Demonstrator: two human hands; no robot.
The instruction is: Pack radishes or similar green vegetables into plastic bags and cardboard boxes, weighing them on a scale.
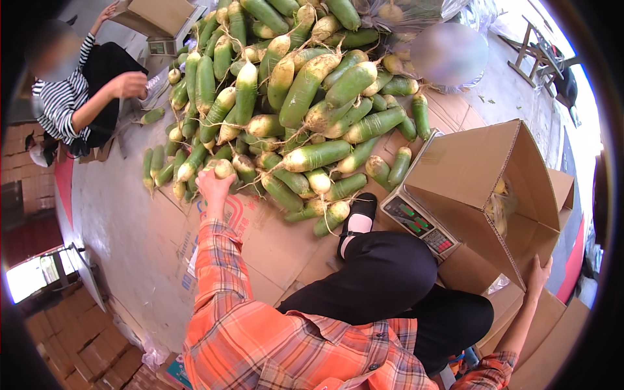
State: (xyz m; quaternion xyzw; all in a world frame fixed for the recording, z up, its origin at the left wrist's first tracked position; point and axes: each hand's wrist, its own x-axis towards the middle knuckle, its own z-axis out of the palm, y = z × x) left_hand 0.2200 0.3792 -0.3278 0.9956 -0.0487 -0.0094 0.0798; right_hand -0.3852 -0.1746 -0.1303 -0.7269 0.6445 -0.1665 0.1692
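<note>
A big heap of green radishes (302,91) with pale root ends lies ahead of me. At its near left edge, my left hand (214,186) is closed around a radish (225,169), whose pale end shows by the fingers. To my right, an open cardboard box (448,172) rests on a digital scale (416,224) with a lit green display. My right hand (539,275) grips the near right edge of that box, its fingers partly hidden behind the cardboard. Inside the box is a clear plastic bag (500,208); its contents are hard to make out.
Flattened cardboard (276,244) covers the floor under the heap's near side. At the far left a person (78,97) in a striped top sits by another box (153,16) on a scale. Stacked cartons (84,344) stand at lower left. A wooden stool (536,55) is far right.
</note>
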